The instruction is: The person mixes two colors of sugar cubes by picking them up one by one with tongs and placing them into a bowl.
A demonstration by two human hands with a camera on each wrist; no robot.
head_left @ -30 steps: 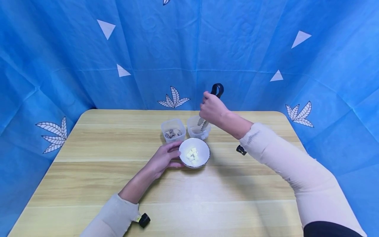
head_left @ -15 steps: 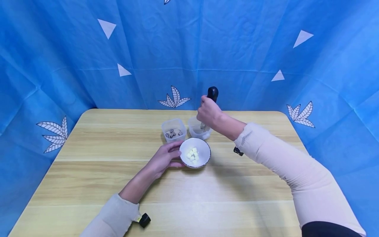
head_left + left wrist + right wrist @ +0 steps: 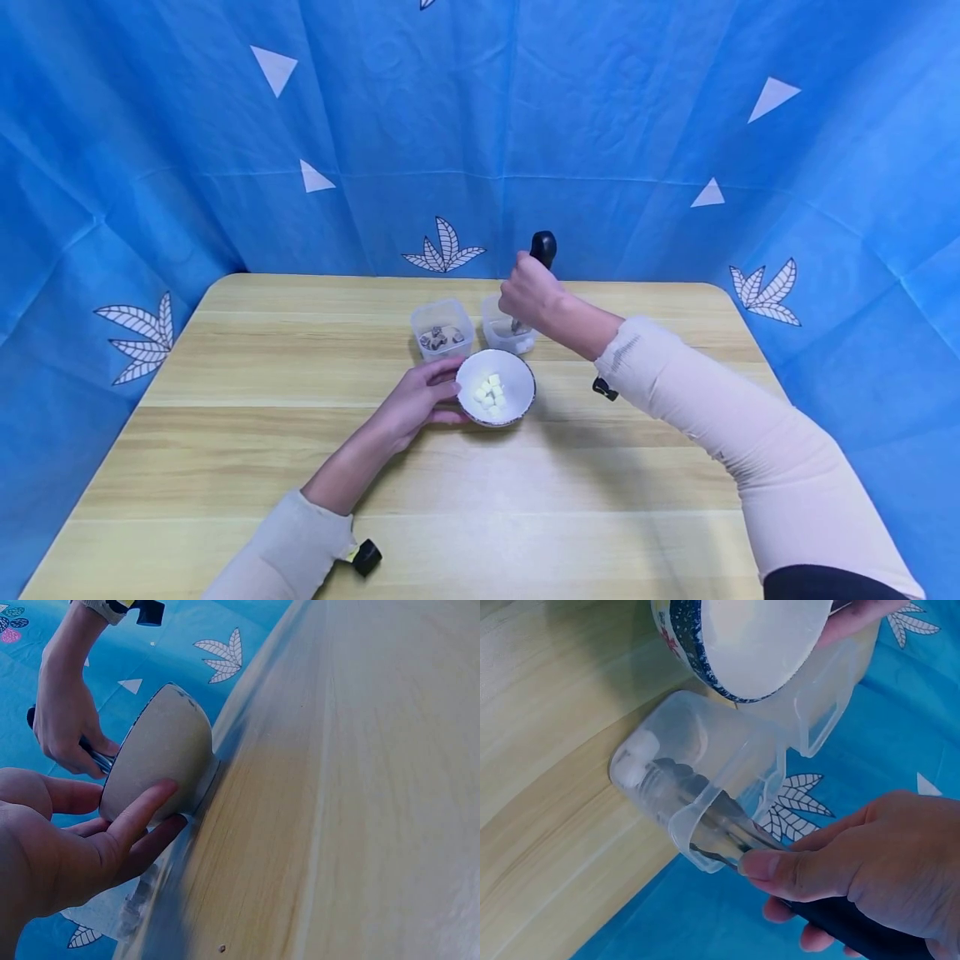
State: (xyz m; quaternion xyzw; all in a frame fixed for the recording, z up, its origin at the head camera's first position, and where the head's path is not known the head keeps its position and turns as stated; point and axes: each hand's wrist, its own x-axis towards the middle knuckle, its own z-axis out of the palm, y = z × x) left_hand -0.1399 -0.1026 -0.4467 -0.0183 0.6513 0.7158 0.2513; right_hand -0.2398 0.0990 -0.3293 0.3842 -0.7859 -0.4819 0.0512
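Observation:
Near the middle of the table, my left hand holds a white bowl by its left side, thumb at the rim. Several small pale cubes lie in the bowl. My right hand grips metal tongs around their black handle. The tongs point down into a clear plastic tub just behind the bowl. Inside that tub, white chunks sit at the bottom by the tongs' tips. Seen from the left wrist, my fingers spread along the bowl's outer wall.
A second clear tub stands to the left of the first, with several grey-brown pieces in it. Wood-grain table extends around them. A blue patterned curtain hangs behind the table's far edge.
My right hand has moved down and slightly left, then a touch right, and the tongs' handle sits lower. Its looped end now shows narrower. My left hand stays on the bowl.

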